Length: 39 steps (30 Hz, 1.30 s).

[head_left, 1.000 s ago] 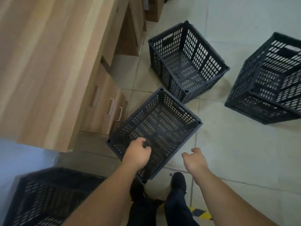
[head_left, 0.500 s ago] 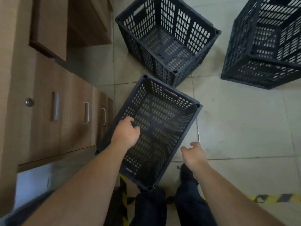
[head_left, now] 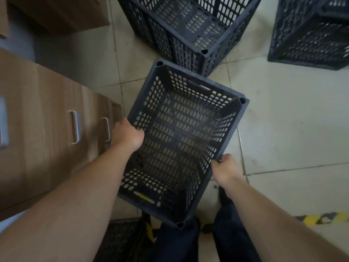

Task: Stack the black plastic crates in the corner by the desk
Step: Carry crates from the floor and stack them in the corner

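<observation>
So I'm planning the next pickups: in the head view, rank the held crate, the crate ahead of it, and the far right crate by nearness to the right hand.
1. Held crate, gripped at its right rim by the right hand.
2. Crate ahead, top centre.
3. Far right crate, top right corner.

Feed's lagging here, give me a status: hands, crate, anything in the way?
Left hand and right hand gripping near crate by its rim. Second crate close ahead, drawers tight on left.

Single head-worn view looks steeply down, close over the tiled floor (head_left: 283, 120)
</observation>
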Motion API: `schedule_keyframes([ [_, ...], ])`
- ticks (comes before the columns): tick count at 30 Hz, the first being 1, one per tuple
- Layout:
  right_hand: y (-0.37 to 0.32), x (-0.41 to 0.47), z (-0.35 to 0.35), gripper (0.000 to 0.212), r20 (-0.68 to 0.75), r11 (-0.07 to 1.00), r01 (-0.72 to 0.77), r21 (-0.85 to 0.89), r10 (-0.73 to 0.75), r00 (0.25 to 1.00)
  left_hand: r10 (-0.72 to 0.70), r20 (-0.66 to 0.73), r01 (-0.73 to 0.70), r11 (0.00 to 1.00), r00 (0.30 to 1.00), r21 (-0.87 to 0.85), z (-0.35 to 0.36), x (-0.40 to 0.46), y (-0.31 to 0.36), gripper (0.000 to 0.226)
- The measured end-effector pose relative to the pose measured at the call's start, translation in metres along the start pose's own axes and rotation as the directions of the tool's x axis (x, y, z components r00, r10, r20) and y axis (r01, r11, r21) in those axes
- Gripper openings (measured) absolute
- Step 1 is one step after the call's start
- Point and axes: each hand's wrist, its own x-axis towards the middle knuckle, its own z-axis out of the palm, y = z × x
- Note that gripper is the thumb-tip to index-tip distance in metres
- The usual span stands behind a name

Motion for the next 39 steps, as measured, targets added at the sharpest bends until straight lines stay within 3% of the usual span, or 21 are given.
schedule_keyframes([
  [5,-0.001,0.007,0.007,0.022,-0.037,1.0,-0.026,0.0,0.026,0.999,-0.056,0.033,0.058,0.997,0.998,-0.054,0.001,0.011,-0.001,0.063],
  [10,-0.003,0.004,0.004,0.028,-0.045,0.998,-0.067,0.011,0.067,0.997,-0.054,0.108,0.054,0.999,0.993,0.0,-0.013,0.009,-0.002,0.062],
  [13,-0.004,-0.007,-0.012,0.026,-0.068,0.997,-0.083,-0.005,0.083,0.994,-0.066,0.172,0.077,0.996,0.983,-0.055,-0.023,-0.004,-0.002,0.051],
  [23,-0.022,-0.063,-0.1,0.024,-0.216,0.985,-0.064,-0.159,0.028,0.976,-0.11,0.281,0.182,0.952,0.953,-0.245,-0.046,-0.103,0.01,0.029],
  [27,-0.023,-0.086,-0.132,0.017,-0.253,0.979,-0.022,-0.201,-0.03,0.967,-0.116,0.256,0.197,0.927,0.96,-0.319,-0.05,-0.145,0.014,0.041],
  [35,-0.017,-0.129,-0.178,0.021,-0.221,0.95,0.091,-0.297,-0.161,0.962,-0.223,0.292,0.351,0.773,0.93,-0.528,-0.046,-0.241,-0.014,0.051],
  [39,-0.024,-0.161,-0.193,0.014,-0.16,0.883,0.196,-0.427,-0.287,0.944,-0.272,0.32,0.419,0.628,0.908,-0.656,-0.038,-0.294,-0.038,0.031],
])
